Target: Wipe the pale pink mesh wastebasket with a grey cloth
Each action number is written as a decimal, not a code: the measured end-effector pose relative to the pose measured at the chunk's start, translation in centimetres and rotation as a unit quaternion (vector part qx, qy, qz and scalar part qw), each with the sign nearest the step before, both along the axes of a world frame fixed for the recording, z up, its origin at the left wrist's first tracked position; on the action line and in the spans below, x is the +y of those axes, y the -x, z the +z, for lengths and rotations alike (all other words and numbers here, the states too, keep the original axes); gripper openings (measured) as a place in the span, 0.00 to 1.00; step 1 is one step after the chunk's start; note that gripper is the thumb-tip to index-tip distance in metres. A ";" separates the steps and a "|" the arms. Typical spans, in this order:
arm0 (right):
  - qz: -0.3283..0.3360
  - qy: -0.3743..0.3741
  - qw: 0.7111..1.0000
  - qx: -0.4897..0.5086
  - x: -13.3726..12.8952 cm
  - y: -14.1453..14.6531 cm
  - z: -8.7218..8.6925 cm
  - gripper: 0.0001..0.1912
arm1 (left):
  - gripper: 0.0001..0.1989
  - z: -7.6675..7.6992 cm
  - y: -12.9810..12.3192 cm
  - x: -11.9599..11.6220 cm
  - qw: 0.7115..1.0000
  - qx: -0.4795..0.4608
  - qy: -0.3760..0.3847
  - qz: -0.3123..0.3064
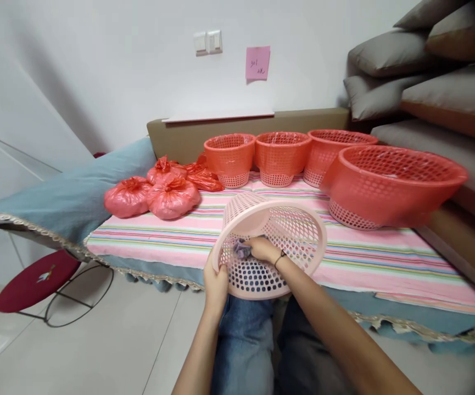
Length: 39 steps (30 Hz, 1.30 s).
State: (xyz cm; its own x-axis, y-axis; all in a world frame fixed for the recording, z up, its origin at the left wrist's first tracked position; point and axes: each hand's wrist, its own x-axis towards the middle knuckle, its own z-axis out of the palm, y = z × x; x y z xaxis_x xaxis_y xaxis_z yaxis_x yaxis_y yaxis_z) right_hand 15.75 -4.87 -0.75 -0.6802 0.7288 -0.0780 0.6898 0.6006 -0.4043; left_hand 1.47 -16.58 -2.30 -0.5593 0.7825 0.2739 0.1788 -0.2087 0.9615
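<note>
A pale pink perforated basket [320, 241] is tilted on its side over my knees, its opening facing me. My left hand [216, 282] grips the rim at the basket's left side, with the thumb over the edge. Inside the opening, my right hand [263, 249] is closed on a greyish-purple cloth [242, 249], which lies against the inner left wall. A dark band circles the right wrist.
Several baskets covered with red bags [231, 148] stand along the back and right of the striped cloth [158, 233]. Tied red bags [173, 197] sit at left. Cushions [389, 52] are piled at right; a dark red stool [37, 280] stands at lower left.
</note>
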 end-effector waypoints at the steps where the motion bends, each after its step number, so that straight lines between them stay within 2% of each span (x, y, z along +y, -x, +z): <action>1: 0.009 0.004 1.000 -0.001 -1.2 -0.7 0.0 0.12 | 0.28 0.1 0.0 0.0 1.000 0.002 -0.002 -0.002; 8: 0.035 0.007 0.999 0.025 -10.4 -5.4 -0.5 0.31 | 0.30 0.9 -0.3 -0.2 1.000 0.017 0.005 -0.024; 12: 0.055 0.015 0.998 0.032 -13.5 -6.4 -0.6 0.32 | 0.31 1.3 -0.7 -0.3 0.999 0.028 0.008 -0.034; 15: 0.030 -0.008 0.999 -0.011 -14.7 -6.4 -0.6 0.30 | 0.32 1.5 -0.6 -0.2 0.999 0.035 0.013 -0.035; 19: -0.033 -0.058 0.994 -0.091 -14.9 -7.1 -0.8 0.21 | 0.30 1.6 0.0 -0.1 0.998 0.036 0.033 -0.043; 22: -0.087 -0.113 0.980 -0.139 -13.8 -9.0 -0.6 0.15 | 0.30 1.8 0.2 -0.1 0.996 0.051 0.042 -0.054; 25: -0.118 -0.159 0.971 -0.133 -12.4 -11.3 0.0 0.14 | 0.30 2.6 0.1 0.2 0.994 0.074 0.050 -0.057; 27: -0.130 -0.169 0.971 -0.107 -11.8 -12.5 0.4 0.14 | 0.31 3.7 0.2 0.4 0.992 0.097 0.050 -0.060; 30: -0.119 -0.152 0.980 -0.048 -11.9 -13.1 0.8 0.18 | 0.34 6.5 1.0 0.9 0.984 0.157 0.035 -0.077; 32: -0.092 -0.123 0.988 -0.006 -12.4 -12.7 0.8 0.24 | 0.34 8.5 1.7 1.2 0.975 0.201 0.020 -0.090; 34: -0.068 -0.090 0.993 0.040 -13.0 -11.9 0.4 0.32 | 0.31 9.8 2.1 1.2 0.973 0.221 0.009 -0.068; 36: -0.051 -0.054 0.992 0.100 -13.4 -11.0 -0.3 0.38 | 0.28 9.9 1.9 0.8 0.977 0.212 0.005 -0.022; 39: -0.028 -0.011 0.980 0.196 -13.4 -9.9 -1.5 0.42 | 0.25 7.8 0.7 -0.4 0.984 0.176 0.017 0.015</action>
State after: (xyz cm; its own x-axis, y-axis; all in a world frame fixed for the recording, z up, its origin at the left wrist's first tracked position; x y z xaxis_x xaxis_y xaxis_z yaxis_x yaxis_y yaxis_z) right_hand 25.68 -18.26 -2.29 -0.6141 0.7641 0.1975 0.5151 0.5777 -0.6331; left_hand 0.73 -17.01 5.45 -0.4581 0.7788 0.4285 0.5072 -0.1669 0.8455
